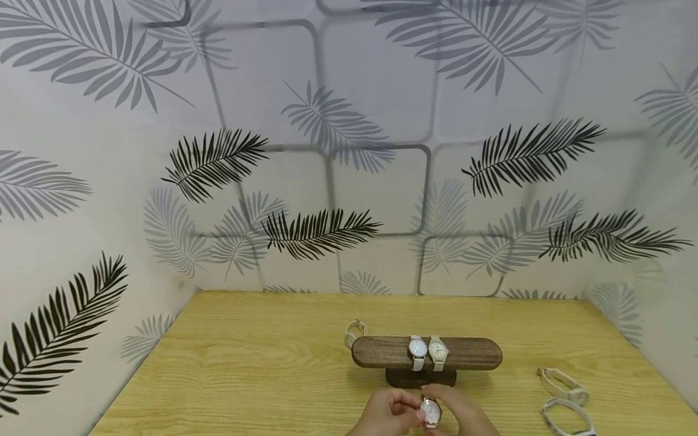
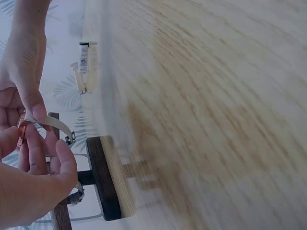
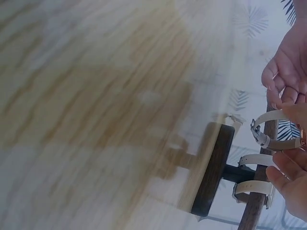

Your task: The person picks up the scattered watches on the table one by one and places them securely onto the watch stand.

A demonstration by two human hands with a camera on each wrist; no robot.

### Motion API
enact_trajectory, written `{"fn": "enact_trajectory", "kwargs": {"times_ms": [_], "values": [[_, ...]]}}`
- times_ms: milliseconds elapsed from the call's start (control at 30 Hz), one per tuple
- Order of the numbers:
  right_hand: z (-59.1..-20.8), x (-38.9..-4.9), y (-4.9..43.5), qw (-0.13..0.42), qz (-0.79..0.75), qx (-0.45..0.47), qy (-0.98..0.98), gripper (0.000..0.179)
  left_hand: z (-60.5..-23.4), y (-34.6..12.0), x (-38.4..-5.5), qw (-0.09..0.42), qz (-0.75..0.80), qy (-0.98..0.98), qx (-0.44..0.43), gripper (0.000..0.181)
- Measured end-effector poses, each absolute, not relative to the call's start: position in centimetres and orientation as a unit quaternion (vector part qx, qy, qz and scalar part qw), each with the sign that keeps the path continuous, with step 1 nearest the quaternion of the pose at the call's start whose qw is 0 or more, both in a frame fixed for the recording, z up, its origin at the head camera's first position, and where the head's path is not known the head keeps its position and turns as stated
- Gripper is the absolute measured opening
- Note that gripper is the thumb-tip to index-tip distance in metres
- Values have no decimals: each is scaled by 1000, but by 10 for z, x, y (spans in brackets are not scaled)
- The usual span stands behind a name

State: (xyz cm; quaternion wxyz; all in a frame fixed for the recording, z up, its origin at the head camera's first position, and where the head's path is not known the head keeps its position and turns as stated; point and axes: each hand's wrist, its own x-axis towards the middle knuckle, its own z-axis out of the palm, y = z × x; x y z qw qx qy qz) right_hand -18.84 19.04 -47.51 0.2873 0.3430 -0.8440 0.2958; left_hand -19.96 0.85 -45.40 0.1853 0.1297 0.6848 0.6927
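Note:
A wristwatch (image 1: 431, 412) with a white dial, rose-gold case and pale strap is held between both hands, in front of the display stand. My left hand (image 1: 387, 413) pinches it from the left, thumb at the edge of the dial. From the right, my right hand (image 1: 463, 410) grips the case between finger and thumb. In the right wrist view the strap (image 3: 271, 116) bends in a loop with its buckle at the far side. Just beyond the hands, the dark wooden watch stand (image 1: 376, 352) carries a white-strapped watch (image 1: 418, 349) and a cream-strapped watch (image 1: 438, 351) side by side.
Behind the stand's left end lies another pale watch (image 1: 355, 333). Two more, a cream watch (image 1: 567, 387) and a white watch (image 1: 568, 416), lie on the table at the right. A leaf-patterned wall (image 1: 382, 260) rises behind the wooden table (image 1: 245, 363).

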Motion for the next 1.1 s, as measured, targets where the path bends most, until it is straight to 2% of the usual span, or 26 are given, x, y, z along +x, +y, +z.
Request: {"fn": "enact_trajectory", "kwargs": {"times_ms": [233,367,467,667,767,900,1100], "values": [[-477,-189,192,329,297,324,-836,64,-459,0,-205,146,668,713,151,21],[-475,-188,199,322,298,303,-846,61,-461,-11,-212,128,647,741,125,22],[-474,-187,208,296,295,275,-866,56,-462,-20,-219,117,635,757,103,24],[-473,-186,226,257,301,214,-893,48,-465,-37,-230,62,615,779,105,35],[-473,-185,234,236,314,189,-900,46,-467,-44,-235,44,591,799,100,46],[-470,-184,245,180,315,143,-921,45,-471,-51,-240,34,565,820,89,62],[-467,-184,258,136,337,53,-930,47,-467,-54,-247,2,545,833,96,66]]}}
